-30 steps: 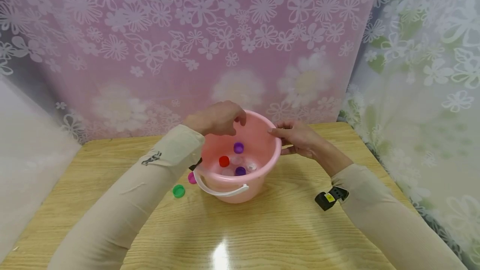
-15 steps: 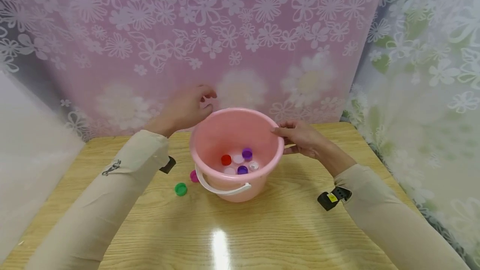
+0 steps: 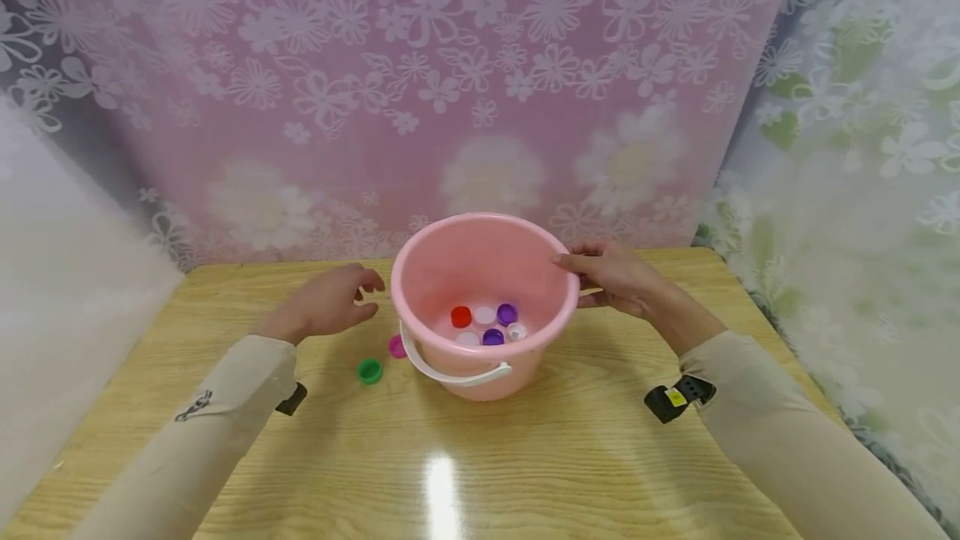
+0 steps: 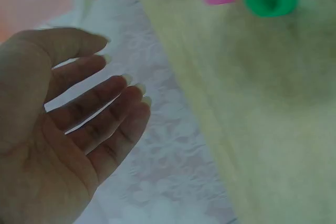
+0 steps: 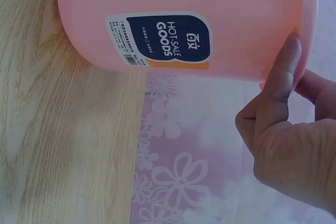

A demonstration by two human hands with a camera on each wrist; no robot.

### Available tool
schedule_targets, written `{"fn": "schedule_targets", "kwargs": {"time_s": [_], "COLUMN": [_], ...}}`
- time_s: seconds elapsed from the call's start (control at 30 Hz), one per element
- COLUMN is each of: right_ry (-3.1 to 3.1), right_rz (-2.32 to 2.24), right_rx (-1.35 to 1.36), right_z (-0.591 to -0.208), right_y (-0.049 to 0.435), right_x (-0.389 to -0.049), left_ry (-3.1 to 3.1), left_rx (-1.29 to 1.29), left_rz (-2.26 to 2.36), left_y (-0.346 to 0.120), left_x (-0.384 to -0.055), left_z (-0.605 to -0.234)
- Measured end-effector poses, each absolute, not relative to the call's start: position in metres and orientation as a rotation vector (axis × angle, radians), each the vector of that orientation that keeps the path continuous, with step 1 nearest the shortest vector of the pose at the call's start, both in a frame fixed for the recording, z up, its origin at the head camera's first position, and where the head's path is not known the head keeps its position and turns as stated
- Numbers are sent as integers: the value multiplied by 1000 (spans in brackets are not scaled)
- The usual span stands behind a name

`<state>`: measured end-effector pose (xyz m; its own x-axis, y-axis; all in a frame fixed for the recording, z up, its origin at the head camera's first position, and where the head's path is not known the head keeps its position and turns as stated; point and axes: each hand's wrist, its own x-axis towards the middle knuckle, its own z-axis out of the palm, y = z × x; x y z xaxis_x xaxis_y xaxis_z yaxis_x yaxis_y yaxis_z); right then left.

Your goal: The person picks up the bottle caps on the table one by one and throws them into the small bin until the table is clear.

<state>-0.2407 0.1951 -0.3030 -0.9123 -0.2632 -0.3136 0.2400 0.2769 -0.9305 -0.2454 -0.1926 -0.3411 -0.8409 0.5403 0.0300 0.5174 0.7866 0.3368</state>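
Wooden table (image 3: 570,457) carries a pink bucket (image 3: 480,269) at its centre. At the bucket's 3 o'clock, the right hand (image 3: 618,277) pinches the rim. At 9 o'clock, apart from it, the left hand (image 3: 330,307) hovers relaxed and empty, near a green cap (image 3: 369,371).

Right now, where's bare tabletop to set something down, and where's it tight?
Bare wood spans the near table in front of the pink bucket, between both sleeves. Tight at the bucket's left: green cap and pink cap lie by the open left hand. The right hand grips the rim.
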Motion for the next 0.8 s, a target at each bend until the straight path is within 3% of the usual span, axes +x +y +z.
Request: {"fn": "schedule_targets", "kwargs": {"time_s": [0.37, 0.8], "right_ry": [2130, 2120], "right_rz": [-1700, -1709], "right_rx": [-16, -11], "right_z": [-304, -304], "right_y": [196, 196], "right_x": [-240, -241], "left_ry": [2740, 2854], "left_rx": [721, 728], "left_rz": [530, 479], "left_y": [-194, -191], "left_x": [-225, -207], "left_z": [-388, -412]}}
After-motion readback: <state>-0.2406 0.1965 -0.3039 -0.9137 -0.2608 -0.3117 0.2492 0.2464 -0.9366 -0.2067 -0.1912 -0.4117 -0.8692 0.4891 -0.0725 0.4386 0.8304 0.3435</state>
